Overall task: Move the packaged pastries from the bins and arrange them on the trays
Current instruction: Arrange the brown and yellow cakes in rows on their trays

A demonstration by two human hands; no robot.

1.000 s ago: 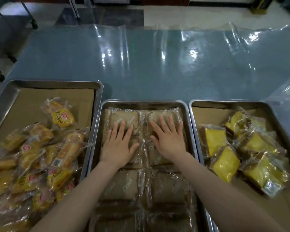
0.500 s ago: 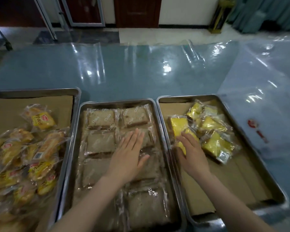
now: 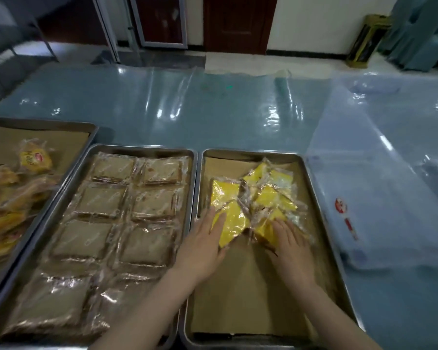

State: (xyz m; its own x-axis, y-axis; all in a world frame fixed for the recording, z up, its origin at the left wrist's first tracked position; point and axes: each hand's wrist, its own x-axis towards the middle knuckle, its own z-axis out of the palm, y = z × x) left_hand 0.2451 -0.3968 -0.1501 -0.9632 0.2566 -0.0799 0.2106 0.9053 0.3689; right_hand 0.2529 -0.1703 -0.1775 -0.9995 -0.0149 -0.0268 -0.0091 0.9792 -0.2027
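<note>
**trayguy:** ok so what's the layout here?

**bunwatcher:** Big blue table (image 3: 213, 117) under clear plastic, with three metal trays side by side along its 6 o'clock edge. The left tray (image 3: 48, 122), over at 9, has a loose heap of orange-labelled packets (image 3: 34, 159). The middle tray (image 3: 142, 147) is filled with brown packaged pastries (image 3: 100, 200) in two neat columns. The right tray (image 3: 250, 152), around 4, holds the yellow packaged pastries (image 3: 232, 221), bunched in its 12 o'clock half.

**trayguy:** and the hands?

**bunwatcher:** Both are in the right tray, fingers straight, nothing clenched. The left hand (image 3: 202, 246) lies flat against the pile's 8 o'clock edge, and the right hand (image 3: 291, 251) rests on packets at its 5 o'clock.
</note>
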